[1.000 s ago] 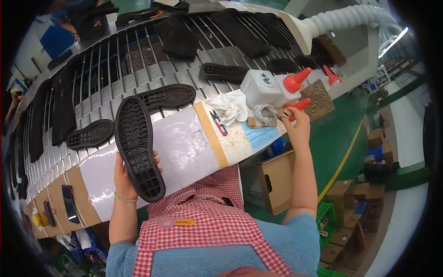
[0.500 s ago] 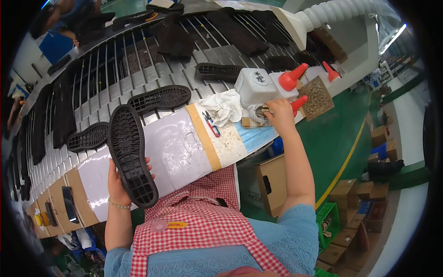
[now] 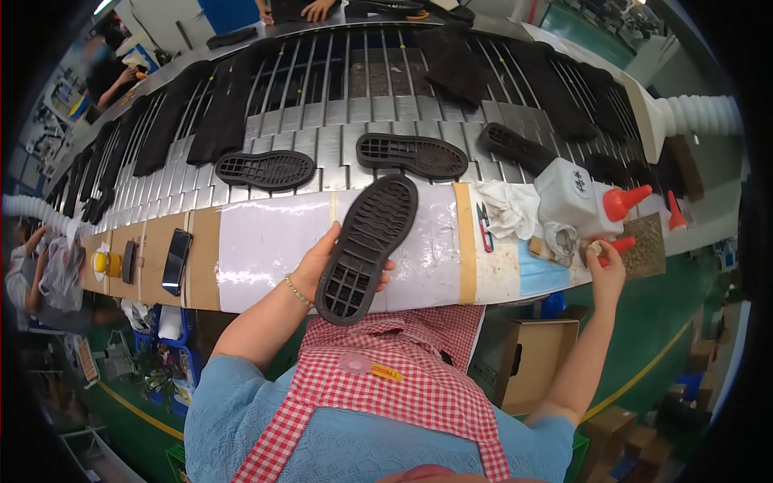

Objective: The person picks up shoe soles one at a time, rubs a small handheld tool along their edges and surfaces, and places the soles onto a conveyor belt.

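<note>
Well over to my left, a phone (image 3: pixel 176 262) lies on brown cardboard (image 3: pixel 203 256). Next comes my left arm, slanting forward and inward from the elbow, a beaded bracelet (image 3: pixel 297 291) at the wrist. Beyond it, a small sole (image 3: pixel 266 170) rests on the metal slats (image 3: pixel 334 179). My left hand (image 3: pixel 316 266) grips a black shoe sole (image 3: pixel 369 245) from underneath, thumb along its left edge, fingertips showing past its right; the sole is tread up, tilted with its far end to the right, in front of the white sheet (image 3: pixel 278 241). Then come snips (image 3: pixel 485 228), a crumpled cloth (image 3: pixel 509 209) and a white bottle (image 3: pixel 565 191). Furthest right, my right arm reaches forward, forearm nearly straight ahead. My right hand (image 3: pixel 608 274) has its fingers bent together beside a red nozzle (image 3: pixel 618 244); I can't tell whether they pinch anything.
</note>
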Available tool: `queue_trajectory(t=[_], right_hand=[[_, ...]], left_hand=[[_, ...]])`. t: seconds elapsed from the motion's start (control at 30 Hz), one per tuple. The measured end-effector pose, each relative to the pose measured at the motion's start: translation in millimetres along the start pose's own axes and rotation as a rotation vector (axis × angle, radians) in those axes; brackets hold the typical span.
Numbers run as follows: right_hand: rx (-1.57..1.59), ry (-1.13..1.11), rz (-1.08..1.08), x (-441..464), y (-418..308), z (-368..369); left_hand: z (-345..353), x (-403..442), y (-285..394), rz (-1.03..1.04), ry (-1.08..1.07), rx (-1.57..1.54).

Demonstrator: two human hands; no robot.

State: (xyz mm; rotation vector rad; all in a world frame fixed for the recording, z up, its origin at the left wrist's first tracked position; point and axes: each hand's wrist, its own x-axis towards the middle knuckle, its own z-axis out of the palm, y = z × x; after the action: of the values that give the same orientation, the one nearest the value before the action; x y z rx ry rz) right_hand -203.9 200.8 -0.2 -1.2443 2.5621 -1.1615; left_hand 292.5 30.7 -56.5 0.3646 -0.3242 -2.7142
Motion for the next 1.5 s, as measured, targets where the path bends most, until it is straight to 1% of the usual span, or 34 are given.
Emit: queue_trajectory(t=[0.1, 0.17, 0.2, 0.23, 0.27, 0.3, 0.33, 0.4, 0.5, 0.6, 0.73, 0.83, 1.13, 1.23, 1.5], right_hand=[[0.652, -0.076, -0.032, -24.4, -65.1, 8.1], [0.657, -0.147, -0.221, -47.1, -111.3, 23.1], [0.538, -0.111, -0.301, -62.0, -141.3, 32.8], [0.395, -0.114, -0.478, -68.6, -157.3, 40.0], [0.299, -0.154, -0.569, -77.8, -180.5, 44.5], [0.277, -0.196, -0.672, -83.6, -197.4, 50.7], [0.243, -0.198, -0.793, -85.6, -205.5, 60.1], [0.176, -0.204, -1.037, -89.2, -216.1, 79.6], [0.164, -0.186, -1.149, -99.3, -234.1, 96.6], [0.095, -0.202, -1.240, -105.2, -240.0, 107.3], [0.049, -0.198, -1.291, -110.7, -243.7, 116.6], [0.022, -0.178, -1.328, -111.8, -246.5, 120.3], [-0.047, -0.167, -1.406, -112.3, -249.2, 128.3], [-0.090, -0.159, -1.406, -106.8, -249.8, 128.6], [-0.184, -0.120, -1.389, -82.7, -238.4, 131.4]], left_hand=[[-2.4, -0.8, -1.6, -0.082, -0.109, -0.043], [0.5, -0.8, -2.2, -0.138, -0.158, -0.061], [5.6, -1.6, -2.1, -0.162, -0.177, -0.068], [10.3, -3.0, -2.4, -0.185, -0.197, -0.077], [14.1, -5.2, -2.4, -0.204, -0.171, -0.079], [17.3, -7.7, -2.4, -0.220, -0.144, -0.081], [18.8, -9.4, -2.1, -0.232, -0.117, -0.084], [18.5, -11.9, -1.8, -0.262, -0.136, -0.080], [18.4, -16.9, 0.8, -0.306, -0.144, -0.081], [24.2, -22.1, 2.4, -0.349, -0.142, -0.112], [23.4, -25.0, 3.9, -0.387, -0.150, -0.140], [20.8, -25.5, 4.9, -0.399, -0.121, -0.101], [19.4, -26.6, 9.0, -0.452, -0.131, -0.072], [12.3, -25.5, 9.1, -0.464, -0.208, -0.170], [5.5, -23.9, 10.5, -0.432, -0.201, -0.099]])
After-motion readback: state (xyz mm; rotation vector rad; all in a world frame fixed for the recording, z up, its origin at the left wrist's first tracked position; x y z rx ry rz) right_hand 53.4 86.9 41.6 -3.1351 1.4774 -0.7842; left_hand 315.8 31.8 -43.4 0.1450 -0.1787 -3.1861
